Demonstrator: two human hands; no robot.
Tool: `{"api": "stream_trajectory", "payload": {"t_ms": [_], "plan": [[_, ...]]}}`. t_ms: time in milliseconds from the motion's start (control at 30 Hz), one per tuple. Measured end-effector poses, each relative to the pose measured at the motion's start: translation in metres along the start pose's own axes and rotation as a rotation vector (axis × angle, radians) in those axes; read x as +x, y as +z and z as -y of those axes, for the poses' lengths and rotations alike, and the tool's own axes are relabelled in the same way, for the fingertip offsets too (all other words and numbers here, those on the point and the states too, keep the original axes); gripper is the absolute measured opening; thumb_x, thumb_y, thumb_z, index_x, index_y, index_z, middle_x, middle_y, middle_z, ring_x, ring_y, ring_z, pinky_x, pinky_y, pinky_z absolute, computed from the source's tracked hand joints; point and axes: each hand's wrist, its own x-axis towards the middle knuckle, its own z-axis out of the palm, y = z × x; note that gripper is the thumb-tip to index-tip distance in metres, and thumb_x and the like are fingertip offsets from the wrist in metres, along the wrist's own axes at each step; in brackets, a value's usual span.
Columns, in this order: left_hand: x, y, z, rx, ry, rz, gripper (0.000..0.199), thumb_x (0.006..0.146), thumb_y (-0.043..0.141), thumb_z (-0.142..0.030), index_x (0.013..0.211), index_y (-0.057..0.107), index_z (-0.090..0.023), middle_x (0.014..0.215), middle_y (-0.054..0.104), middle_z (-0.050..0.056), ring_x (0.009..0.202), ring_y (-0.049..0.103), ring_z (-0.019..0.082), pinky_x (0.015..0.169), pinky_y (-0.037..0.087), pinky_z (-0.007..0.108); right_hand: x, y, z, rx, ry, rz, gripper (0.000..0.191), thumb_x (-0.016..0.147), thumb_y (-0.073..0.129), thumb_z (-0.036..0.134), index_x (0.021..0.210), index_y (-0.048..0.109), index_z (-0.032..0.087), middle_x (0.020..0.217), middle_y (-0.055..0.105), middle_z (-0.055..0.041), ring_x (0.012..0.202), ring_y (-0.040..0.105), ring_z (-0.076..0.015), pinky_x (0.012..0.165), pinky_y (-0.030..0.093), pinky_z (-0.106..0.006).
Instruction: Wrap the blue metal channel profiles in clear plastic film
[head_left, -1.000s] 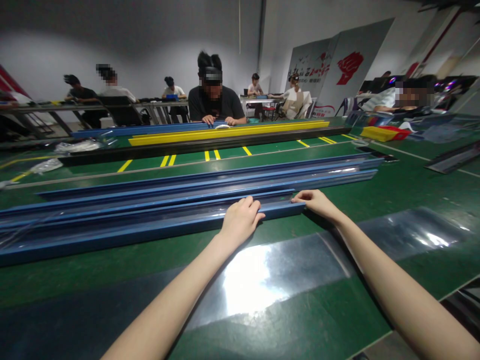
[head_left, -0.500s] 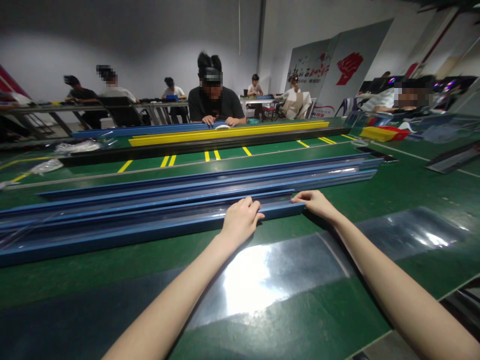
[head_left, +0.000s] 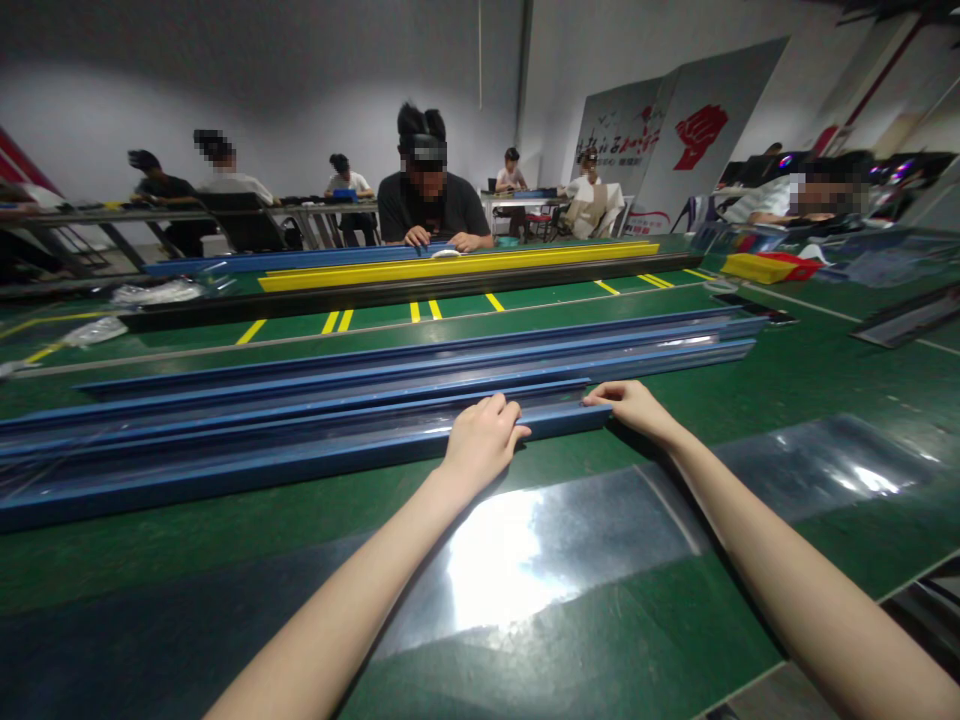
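A long blue channel strip (head_left: 300,462) lies across the green table, with clear plastic film inside it. My left hand (head_left: 484,435) is closed over the near wall of this strip, a little short of its right end. Thumb and fingers of my right hand (head_left: 622,402) pinch the strip's right end corner; whether film is also between them is hidden. Beneath my forearms a clear plastic sheet (head_left: 592,525) lies flat and reflects the light. Just behind, more blue channel strips (head_left: 660,350) lie roughly parallel, with film in them.
Further back are a yellow strip (head_left: 465,265) and a black strip (head_left: 420,292). A person (head_left: 431,190) sits across the table with both hands on another blue strip. Crumpled plastic (head_left: 154,292) lies far left, a yellow tray (head_left: 757,266) at the back right.
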Motion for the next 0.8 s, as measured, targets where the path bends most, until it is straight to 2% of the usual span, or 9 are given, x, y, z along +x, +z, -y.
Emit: {"api": "stream_trajectory", "payload": {"t_ms": [233, 533, 800], "plan": [[-0.0002, -0.0002, -0.0008, 0.027, -0.001, 0.003, 0.021, 0.085, 0.046, -0.037, 0.086, 0.055, -0.018, 0.087, 0.058, 0.002, 0.081, 0.055, 0.016, 0.067, 0.04, 0.026, -0.0006, -0.0001, 0.0017, -0.012, -0.007, -0.002, 0.035, 0.064, 0.059, 0.049, 0.069, 0.067, 0.015, 0.069, 0.066, -0.0053, 0.068, 0.058, -0.0178, 0.063, 0.039, -0.026], [-0.0022, 0.0056, 0.0004, 0.141, 0.11, -0.048, 0.02, 0.087, 0.042, -0.034, 0.086, 0.054, -0.018, 0.086, 0.058, 0.004, 0.081, 0.053, 0.019, 0.063, 0.035, 0.03, -0.0015, -0.0009, 0.0047, -0.028, 0.008, 0.0, 0.033, 0.065, 0.058, 0.047, 0.069, 0.067, 0.016, 0.07, 0.067, -0.0054, 0.071, 0.058, -0.0184, 0.065, 0.039, -0.027], [-0.0024, 0.005, 0.0022, 0.134, 0.142, -0.047, 0.02, 0.088, 0.041, -0.033, 0.085, 0.053, -0.017, 0.087, 0.061, 0.004, 0.084, 0.052, 0.019, 0.064, 0.033, 0.03, -0.0017, -0.0003, 0.0053, -0.027, 0.001, -0.007, 0.033, 0.064, 0.058, 0.048, 0.069, 0.067, 0.016, 0.07, 0.067, -0.005, 0.07, 0.058, -0.0181, 0.064, 0.04, -0.026]]}}
